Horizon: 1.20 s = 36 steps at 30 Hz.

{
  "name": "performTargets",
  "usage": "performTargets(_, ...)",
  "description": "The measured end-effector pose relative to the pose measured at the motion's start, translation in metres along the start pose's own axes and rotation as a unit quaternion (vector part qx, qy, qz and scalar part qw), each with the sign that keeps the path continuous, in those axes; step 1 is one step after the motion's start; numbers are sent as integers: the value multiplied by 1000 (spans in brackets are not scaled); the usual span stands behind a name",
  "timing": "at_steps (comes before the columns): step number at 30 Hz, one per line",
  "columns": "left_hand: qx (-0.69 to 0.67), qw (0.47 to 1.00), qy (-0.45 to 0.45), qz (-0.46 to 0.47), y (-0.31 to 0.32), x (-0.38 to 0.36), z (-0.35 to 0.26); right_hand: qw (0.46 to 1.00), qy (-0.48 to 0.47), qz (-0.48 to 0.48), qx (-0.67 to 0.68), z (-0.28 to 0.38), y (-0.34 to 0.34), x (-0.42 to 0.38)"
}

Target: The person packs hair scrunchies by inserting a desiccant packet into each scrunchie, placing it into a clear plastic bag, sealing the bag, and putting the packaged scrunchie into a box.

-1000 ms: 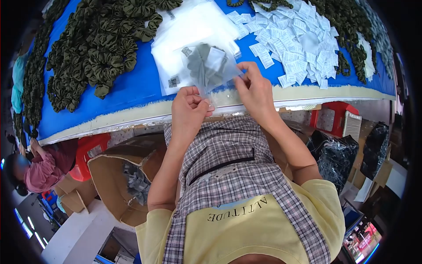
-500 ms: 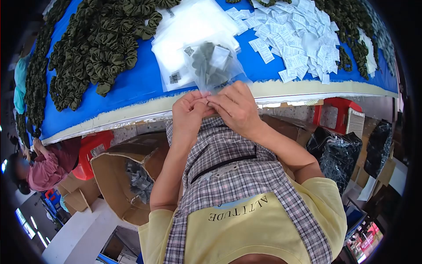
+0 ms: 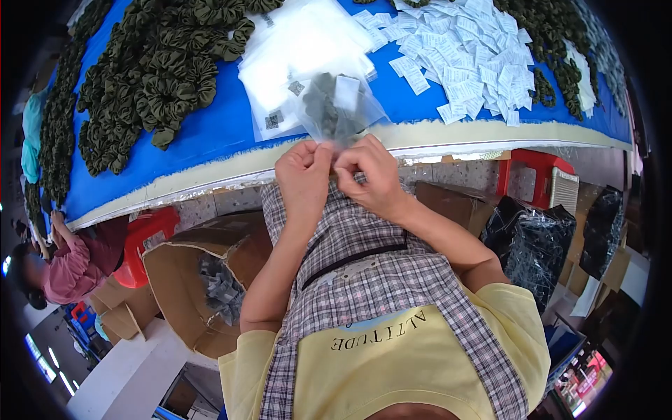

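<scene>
A clear plastic bag (image 3: pixel 359 120) hangs over the table's front edge, with a dark green scrunchie (image 3: pixel 323 105) and a white label (image 3: pixel 346 92) inside. At the bag's near edge, my left hand (image 3: pixel 302 171) is closed, thumb and forefinger pinching the plastic. My right hand (image 3: pixel 374 176) is beside it, fingers curled and closed at the same edge; its fingertips are partly hidden and slightly blurred. Beneath the bag lies a stack of flat clear bags (image 3: pixel 273 77), some with a black printed square code.
Dark green scrunchies (image 3: pixel 175 77) are heaped on the blue table (image 3: pixel 227 98) at left. Loose white labels (image 3: pixel 476 63) are piled at right. Below stand an open cardboard box (image 3: pixel 175 280), a red stool (image 3: pixel 539 168) and a black wrapped bundle (image 3: pixel 535 248). Another person (image 3: pixel 73 262) sits at far left.
My right hand has drawn slightly nearer my body, its fingers more curled. My left hand stays at the bag's edge. The bag has shifted a little left.
</scene>
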<state>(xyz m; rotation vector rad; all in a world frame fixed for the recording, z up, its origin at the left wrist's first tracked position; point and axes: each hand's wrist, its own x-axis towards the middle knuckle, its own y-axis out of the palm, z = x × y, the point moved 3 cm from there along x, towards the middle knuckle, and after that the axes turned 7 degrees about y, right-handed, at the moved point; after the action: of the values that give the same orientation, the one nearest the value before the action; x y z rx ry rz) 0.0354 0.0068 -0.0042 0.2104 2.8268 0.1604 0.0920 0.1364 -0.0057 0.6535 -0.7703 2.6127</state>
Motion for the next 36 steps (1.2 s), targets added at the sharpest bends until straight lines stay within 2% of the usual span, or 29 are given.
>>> performTargets(4,2,1000,7,11,-1,4,3,981,148,-2,122,-4,-43,-10)
performTargets(5,3,1000,-5,7,0,3,1,961,226,-29,157,-7,-60,-17)
performTargets(6,5,1000,-17,2,1,2,-2,958,241,-70,142,-7,-85,-19)
performTargets(7,9,1000,-30,-2,1,1,-5,911,375,-172,17,-5,-123,-25)
performTargets(8,11,999,-40,-6,0,2,-8,850,393,-265,228,-49,-187,-57)
performTargets(9,8,999,-42,-2,-2,2,-9,894,392,-186,107,-44,-256,-55)
performTargets(10,10,998,-57,27,-5,2,-10,859,403,-267,169,-32,-308,-70)
performTargets(11,11,996,-70,57,-8,1,-11,860,401,-271,162,-23,-340,-84)
performTargets(12,13,992,-85,89,-11,-2,-11,871,449,-192,-52,-11,-369,-101)
performTargets(13,14,988,-97,116,-12,-4,-11,836,472,-99,-261,-4,-393,-111)
performTargets(14,12,988,-95,119,-13,-4,-11,756,472,-4,-453,0,-409,-118)
performTargets(15,45,993,-31,102,-17,-6,-13,638,446,95,-620,1,-418,-116)
performTargets(16,81,993,31,85,-21,-9,-14,702,539,68,-461,2,-385,-87)
performTargets(18,157,974,154,56,-29,-15,-17,874,309,52,-370,3,-290,-48)
performTargets(19,159,973,155,55,-29,-12,-13,921,114,73,-366,-8,-250,-35)
performTargets(20,220,937,261,76,-28,-11,-13,941,61,124,-310,-14,-212,-21)
performTargets(21,278,885,362,96,-26,-9,-13,931,200,191,-238,-14,-177,-2)
performTargets(22,332,817,457,115,-24,-9,-13,894,333,253,-159,-14,-148,12)
performTargets(23,380,736,544,133,-21,-10,-14,948,-95,222,-208,-16,-125,22)
performTargets(28,323,750,559,143,-14,12,-25,952,-152,226,-139,-46,-94,55)
performTargets(30,277,786,545,91,-8,32,-39,984,-77,159,8,-40,-93,80)
performTargets(31,232,823,515,65,-3,47,-51,984,-79,158,8,-37,-91,94)
performTargets(33,147,840,520,38,12,77,-87,994,36,65,77,-41,-96,123)
performTargets(36,102,851,511,60,22,88,-105,988,52,72,128,-34,-102,142)
